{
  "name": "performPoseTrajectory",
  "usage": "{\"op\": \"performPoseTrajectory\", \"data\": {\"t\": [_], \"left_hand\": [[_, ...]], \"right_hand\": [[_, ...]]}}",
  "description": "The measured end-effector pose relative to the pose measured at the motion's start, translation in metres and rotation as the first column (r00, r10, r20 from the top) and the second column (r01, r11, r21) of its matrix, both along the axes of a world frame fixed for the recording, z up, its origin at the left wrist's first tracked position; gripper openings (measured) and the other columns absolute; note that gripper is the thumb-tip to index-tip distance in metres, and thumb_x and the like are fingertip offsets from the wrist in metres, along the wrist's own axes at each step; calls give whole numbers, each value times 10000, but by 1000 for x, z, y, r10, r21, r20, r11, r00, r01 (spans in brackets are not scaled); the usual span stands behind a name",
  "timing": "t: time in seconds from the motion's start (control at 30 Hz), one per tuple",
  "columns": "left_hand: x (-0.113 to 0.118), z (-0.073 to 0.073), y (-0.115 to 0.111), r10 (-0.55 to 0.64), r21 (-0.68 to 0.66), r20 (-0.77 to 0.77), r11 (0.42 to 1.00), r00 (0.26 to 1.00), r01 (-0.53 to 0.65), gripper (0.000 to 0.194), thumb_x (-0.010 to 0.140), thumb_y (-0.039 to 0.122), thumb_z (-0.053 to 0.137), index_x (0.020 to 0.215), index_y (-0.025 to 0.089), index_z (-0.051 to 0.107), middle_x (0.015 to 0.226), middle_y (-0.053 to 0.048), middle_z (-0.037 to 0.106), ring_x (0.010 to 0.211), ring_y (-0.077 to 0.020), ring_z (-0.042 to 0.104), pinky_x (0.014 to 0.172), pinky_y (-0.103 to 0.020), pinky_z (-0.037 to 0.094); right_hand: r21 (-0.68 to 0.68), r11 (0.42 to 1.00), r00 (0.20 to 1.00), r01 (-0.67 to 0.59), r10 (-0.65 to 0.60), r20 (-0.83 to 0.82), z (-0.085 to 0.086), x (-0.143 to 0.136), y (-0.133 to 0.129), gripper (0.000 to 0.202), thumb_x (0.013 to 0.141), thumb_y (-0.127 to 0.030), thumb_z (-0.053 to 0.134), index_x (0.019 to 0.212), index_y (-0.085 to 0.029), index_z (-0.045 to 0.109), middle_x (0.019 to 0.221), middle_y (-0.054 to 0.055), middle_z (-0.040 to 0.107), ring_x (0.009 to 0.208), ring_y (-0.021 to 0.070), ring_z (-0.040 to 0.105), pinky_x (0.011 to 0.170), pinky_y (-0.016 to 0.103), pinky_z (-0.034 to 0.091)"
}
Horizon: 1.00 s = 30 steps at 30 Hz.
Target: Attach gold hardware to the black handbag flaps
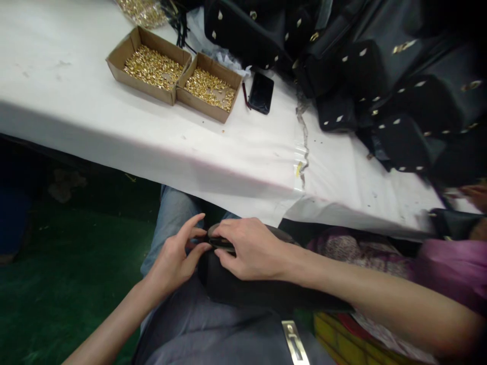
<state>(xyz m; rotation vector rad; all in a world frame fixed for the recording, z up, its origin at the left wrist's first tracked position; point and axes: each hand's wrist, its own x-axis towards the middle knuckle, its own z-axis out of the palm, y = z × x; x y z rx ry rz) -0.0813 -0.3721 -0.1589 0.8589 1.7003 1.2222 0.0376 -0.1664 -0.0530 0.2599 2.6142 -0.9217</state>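
Observation:
A black bag lies across the lap, below the edge of the white table. My right hand is closed on the upper edge of the bag, thumb on the near side and fingers on the far side. At the bag's left corner, the thumb and a finger of my left hand pinch the edge, while its other fingers are raised. Anything small between the fingertips is hidden. A gold metal plate with a slot shows near the lap's lower edge.
On the white table stand two cardboard trays of small gold pieces and a black phone. Several black bags with metal fittings are piled at right. Purple cloth shows at lower right.

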Motion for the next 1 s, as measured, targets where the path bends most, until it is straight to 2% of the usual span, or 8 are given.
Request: {"op": "performPoseTrajectory", "data": {"t": [0.1,0.2,0.27,0.37,0.5,0.7,0.87,1.0], "left_hand": [[2,-6,-11,82,-36,271,997,959,-75,601,1072,453,687,1627,311,504,1439,-90,757,1310,-263,744,1134,-410,614],[11,-19,-27,44,-52,436,998,899,-23,532,1086,499,648,1567,278,596,1601,-112,663,1457,-304,656,1278,-488,519],[20,-26,-37,-38,-44,445,997,895,64,590,1073,509,662,1606,274,573,1703,-111,566,1571,-330,546,1374,-550,397],[29,-27,-43,-138,-11,363,988,922,152,829,1010,487,764,1729,293,400,1797,-109,432,1673,-352,395,1437,-599,242],[26,-12,-31,-167,59,284,986,944,156,912,954,428,847,1733,313,387,1751,-117,497,1598,-374,494,1382,-607,360],[19,7,-20,-198,65,204,980,959,188,662,968,228,788,1594,298,582,1547,-91,687,1344,-320,689,1211,-522,553],[21,1,-20,-171,64,152,985,973,163,659,928,208,797,1555,266,605,1504,-102,707,1332,-318,694,1173,-483,580],[25,-9,-20,-136,55,139,990,981,129,666,954,288,785,1582,259,567,1573,-123,662,1430,-337,642,1234,-516,537]], "right_hand": [[-11,1000,1000,-11,11,-1,-5,-4,1,220,1004,-208,680,1187,-188,801,1129,98,819,1032,271,761,922,365,557],[-73,996,999,-46,47,12,-9,-7,8,202,1032,-201,660,1180,-168,793,1143,103,816,1045,261,761,943,354,563],[-97,994,998,-54,57,24,-10,-9,12,190,1035,-200,670,1177,-162,790,1148,103,815,1045,254,758,945,346,564],[-88,993,995,-78,83,54,-11,-13,16,178,1048,-223,690,1182,-173,796,1149,99,818,1050,254,756,947,348,558],[-26,994,991,-103,105,82,-14,-15,15,203,1073,-308,709,1224,-200,792,1183,100,814,1083,281,759,946,377,556],[19,999,997,-29,28,75,-25,-6,4,284,1138,-277,564,1336,-179,743,1290,125,777,1161,294,745,1016,421,559],[-84,996,1000,-7,7,2,-27,3,2,183,1130,-236,574,1237,-158,701,1205,118,744,1101,256,717,1005,396,562],[-70,996,997,-59,56,-54,-29,6,3,168,1135,-242,554,1225,-154,665,1176,124,717,1054,256,692,964,398,565]]}}
